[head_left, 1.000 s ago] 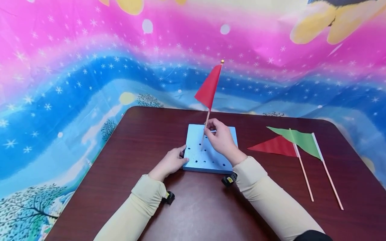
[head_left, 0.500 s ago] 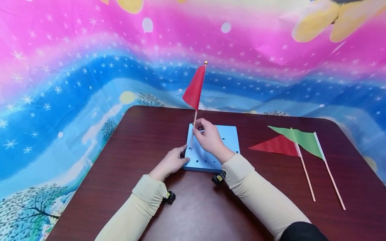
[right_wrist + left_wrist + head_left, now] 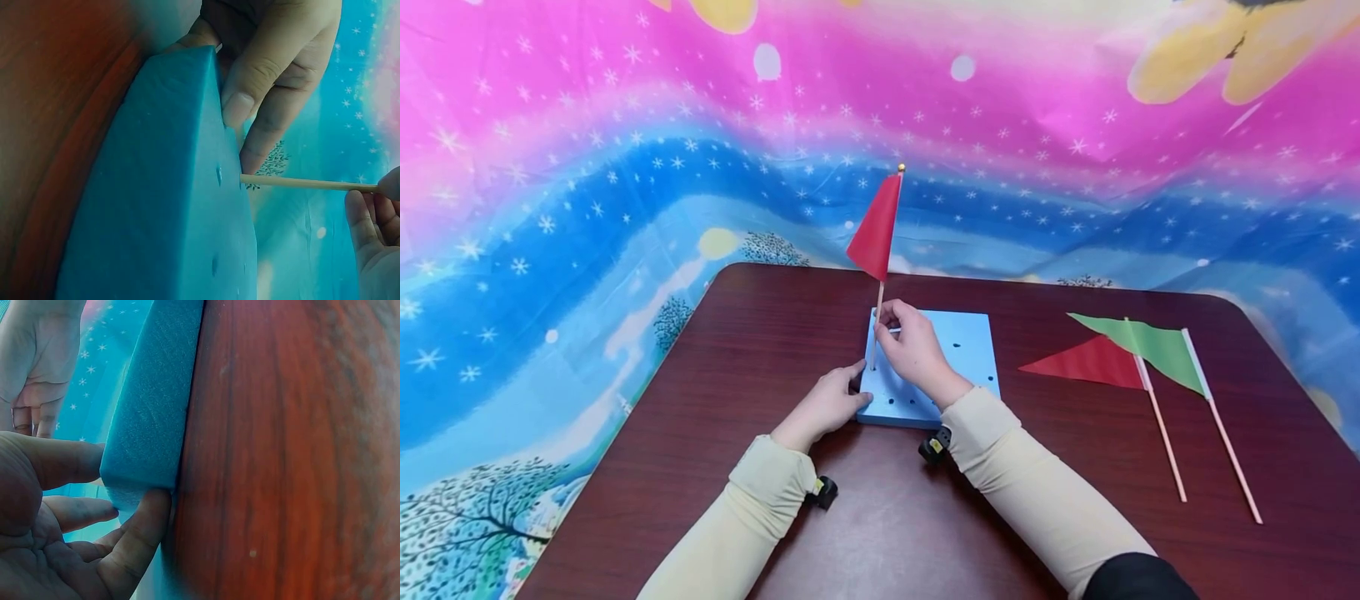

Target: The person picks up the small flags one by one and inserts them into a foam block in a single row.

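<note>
My right hand (image 3: 917, 346) pinches the wooden stick of a red triangular flag (image 3: 877, 229) with a gold ball on top. The flag leans slightly, and its lower end meets a hole near the left edge of a blue block (image 3: 973, 362). In the right wrist view the stick (image 3: 300, 182) stands against the block's holed face; how deep it goes I cannot tell. My left hand (image 3: 823, 404) grips the block's left edge, thumb on the top face. In the left wrist view its fingers (image 3: 134, 547) touch the block's side (image 3: 153, 400).
To the right on the dark wooden table (image 3: 775, 325) lie another red flag (image 3: 1093, 364) and a green flag (image 3: 1157, 350), partly overlapping. Several other holes dot the block's top. A printed cloth (image 3: 700, 150) hangs behind the table.
My right hand has carried the red flag leftward across the block, then slightly downward, to the hole near the left edge. My left hand has kept its place on the block.
</note>
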